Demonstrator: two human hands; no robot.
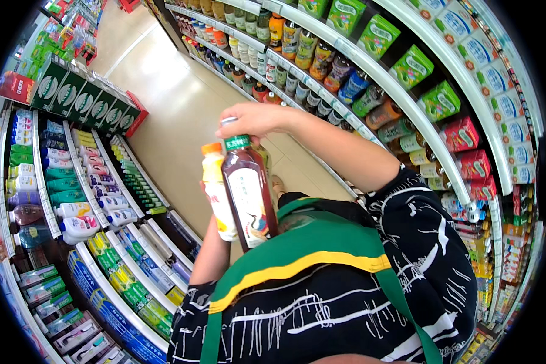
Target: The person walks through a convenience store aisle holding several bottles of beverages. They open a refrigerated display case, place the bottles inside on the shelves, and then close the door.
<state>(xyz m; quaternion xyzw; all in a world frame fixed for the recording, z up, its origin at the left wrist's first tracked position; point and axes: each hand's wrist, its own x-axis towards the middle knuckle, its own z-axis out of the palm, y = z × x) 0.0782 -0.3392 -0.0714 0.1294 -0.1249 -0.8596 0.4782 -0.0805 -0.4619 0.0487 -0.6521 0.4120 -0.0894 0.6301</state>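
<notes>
A dark reddish-brown drink bottle (250,195) with a green cap stands in front of my chest, its white label bearing a bird picture and writing. My right hand (250,119) is closed over its top, with a small grey, cap-like thing (229,121) between the fingers. Beside it on the left is a white and yellow bottle (218,195) with an orange cap. My left hand (203,185) supports this bottle from behind and is mostly hidden. Part of another bottle (266,159) shows behind the dark one.
Drink bottles (300,48) and green cartons (377,36) line the shelves at the right. Toiletry bottles (68,191) and toothpaste boxes (123,268) fill those at the left. Dark green cartons (79,98) stand at the aisle's left. A green apron (327,236) covers my front; tiled floor (164,95) lies ahead.
</notes>
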